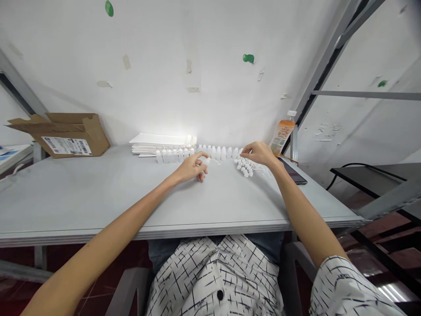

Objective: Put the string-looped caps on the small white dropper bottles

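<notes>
My left hand (pixel 192 168) is curled over the table's middle, fingers bent. At its fingertips is a small white cap (pixel 208 161) with a thin white string trailing right. My right hand (pixel 259 152) reaches to the back, thumb and forefinger brought together; whatever lies between them is too small to make out. Just under it is a pile of small white caps (pixel 245 168) with strings. Small white bottles (pixel 219 152) stand upright in a row between the hands. More bottles (pixel 169 156) with strings at their tops stand left of my left hand.
White flat sheets (pixel 162 142) are stacked behind the left bottles. An open cardboard box (pixel 75 135) sits at the back left. An orange drink bottle (pixel 283 134) and a dark phone or tablet (pixel 292 172) are at the right. A grey table (pixel 98 197) meets the white wall.
</notes>
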Motion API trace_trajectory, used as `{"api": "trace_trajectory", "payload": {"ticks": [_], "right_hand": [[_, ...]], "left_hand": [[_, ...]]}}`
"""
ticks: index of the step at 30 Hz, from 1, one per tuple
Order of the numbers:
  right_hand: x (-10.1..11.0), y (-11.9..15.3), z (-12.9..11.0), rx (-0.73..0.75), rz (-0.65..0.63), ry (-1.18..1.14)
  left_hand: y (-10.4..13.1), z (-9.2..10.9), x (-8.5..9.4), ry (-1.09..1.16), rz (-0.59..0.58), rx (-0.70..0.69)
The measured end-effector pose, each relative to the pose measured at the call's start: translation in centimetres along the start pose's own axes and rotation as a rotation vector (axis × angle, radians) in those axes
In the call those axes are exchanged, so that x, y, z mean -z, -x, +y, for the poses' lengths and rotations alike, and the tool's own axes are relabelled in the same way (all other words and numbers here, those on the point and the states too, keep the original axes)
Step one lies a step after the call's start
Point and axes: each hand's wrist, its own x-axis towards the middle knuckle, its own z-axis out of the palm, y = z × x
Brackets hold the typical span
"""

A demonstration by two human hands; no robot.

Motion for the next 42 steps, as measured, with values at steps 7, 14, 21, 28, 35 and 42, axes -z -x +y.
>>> {"api": "trace_trajectory", "payload": {"ticks": [7, 14, 21, 28, 35, 42], "right_hand": [[-0.6, 0.1, -1.2, 0.024, -0.198, 0.147], [-0.7, 0.3, -1.9, 0.044, -0.202, 0.199], [-1.4, 0.4, -3.1, 0.132, -0.111, -0.074], [-3.4, 1.0, -5.1, 0.252, -0.267, -0.073], [-3.8, 1.5, -5.8, 0.282, -0.289, -0.012], [-2.8, 1.8, -6.2, 0.33, -0.235, -0.331]], "left_hand": [[-0.4, -0.3, -0.1, 0.043, 0.025, -0.002], [-0.6, -0.7, 0.2, -0.058, 0.088, -0.022], [-0.6, -0.5, 0.0, -0.266, 0.162, -0.139], [-0.6, -0.1, 0.0, -0.386, 0.282, -0.17], [-0.3, 0.5, 0.1, -0.13, 0.19, -0.066], [-0.4, 0.6, 0.1, 0.064, 0.143, 0.036]]}}
